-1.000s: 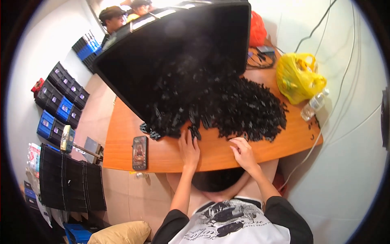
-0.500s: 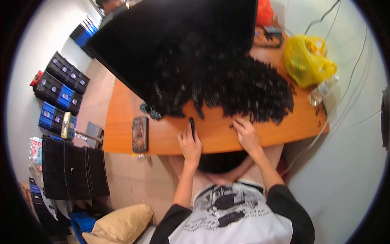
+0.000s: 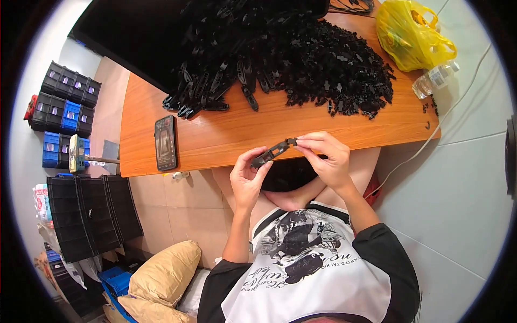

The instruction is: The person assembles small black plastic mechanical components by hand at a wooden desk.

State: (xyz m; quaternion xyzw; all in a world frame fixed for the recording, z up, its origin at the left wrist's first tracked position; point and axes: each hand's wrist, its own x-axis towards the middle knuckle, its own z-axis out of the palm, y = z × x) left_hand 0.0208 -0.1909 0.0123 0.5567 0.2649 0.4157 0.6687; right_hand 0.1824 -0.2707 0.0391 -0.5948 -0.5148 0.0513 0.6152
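In my left hand [image 3: 249, 176] is a long, narrow black plastic part [image 3: 271, 154] with a rectangular opening, gripped between thumb and fingers and slanting up to the right. My right hand [image 3: 327, 157] pinches a small black plastic piece [image 3: 292, 141] at the far end of that part; whether the two are joined or only touching I cannot tell. Both hands are over the table's front edge, above my lap. Beyond them, similar long black parts [image 3: 202, 91] lie heaped on the left, and a large pile of small black pieces [image 3: 339, 70] spreads to the right.
The wooden table [image 3: 215, 137] carries a phone [image 3: 166, 142] at left and a large black panel [image 3: 134, 43] behind the heaps. A yellow plastic bag [image 3: 412, 37] and a clear bottle [image 3: 433, 79] are at the right, beside a white cable [image 3: 412, 161]. Black crates [image 3: 91, 212] stand at left.
My right hand has left the edge of the small-piece pile with a piece and met my left hand. The long part has turned from upright to slanting. The view has shifted, too.
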